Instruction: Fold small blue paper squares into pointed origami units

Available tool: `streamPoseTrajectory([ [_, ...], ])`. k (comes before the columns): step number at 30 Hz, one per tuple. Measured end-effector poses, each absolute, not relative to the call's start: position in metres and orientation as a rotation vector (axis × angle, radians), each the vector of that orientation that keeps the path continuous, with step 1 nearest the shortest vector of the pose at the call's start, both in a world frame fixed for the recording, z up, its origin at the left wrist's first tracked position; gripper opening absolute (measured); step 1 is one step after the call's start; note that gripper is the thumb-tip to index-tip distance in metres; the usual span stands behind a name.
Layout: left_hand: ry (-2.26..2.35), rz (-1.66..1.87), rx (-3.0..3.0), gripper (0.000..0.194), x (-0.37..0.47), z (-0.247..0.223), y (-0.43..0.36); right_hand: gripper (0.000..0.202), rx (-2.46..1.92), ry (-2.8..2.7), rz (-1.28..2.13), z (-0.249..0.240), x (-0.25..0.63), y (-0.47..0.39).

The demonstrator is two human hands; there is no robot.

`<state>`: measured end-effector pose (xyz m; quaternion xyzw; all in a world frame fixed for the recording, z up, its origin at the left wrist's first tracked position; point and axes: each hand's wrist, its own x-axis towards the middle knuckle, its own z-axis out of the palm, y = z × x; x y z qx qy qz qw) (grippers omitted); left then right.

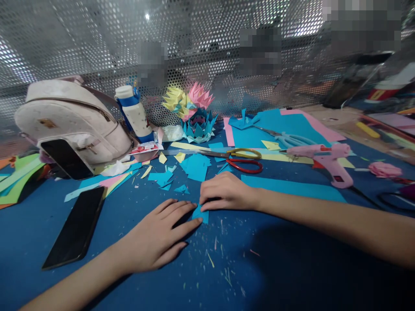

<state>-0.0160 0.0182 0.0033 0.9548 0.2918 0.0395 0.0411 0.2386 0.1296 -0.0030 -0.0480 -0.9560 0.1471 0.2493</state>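
Observation:
A small blue piece of paper (200, 214) lies on the dark blue table between my two hands. My left hand (167, 231) is stretched out low over the table, fingers apart, with its fingertips touching the paper's left side. From the right, my right hand (228, 192) curls its fingers and thumb onto the paper's upper edge, gripping it there. Just beyond my hands lie a stack of blue paper pieces (196, 166) and loose blue scraps (162, 178). Scissors with one yellow and one red handle (244, 166) rest behind my right hand.
Folded paper flowers (198, 123) stand at the back beside a bottle (133, 112) and a white backpack (74, 116). A phone (74, 229) lies at left; another phone (66, 157) leans on the backpack. To the right are a pink glue gun (333, 160) and light-blue-handled scissors (295, 140).

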Motion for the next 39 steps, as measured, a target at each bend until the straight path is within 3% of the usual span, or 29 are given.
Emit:
streamPoseTrajectory([
  [26,0.890,0.106,2.891,0.048,-0.0157,0.0044,0.0190,0.020,-0.047,-2.653,0.479,-0.0039,0.2386,0.1339],
  [39,0.825,0.122,2.923,0.051,-0.0155,0.0055,0.0195,0.037,0.028,-2.768,-0.177,0.0009,0.2372,0.1302],
])
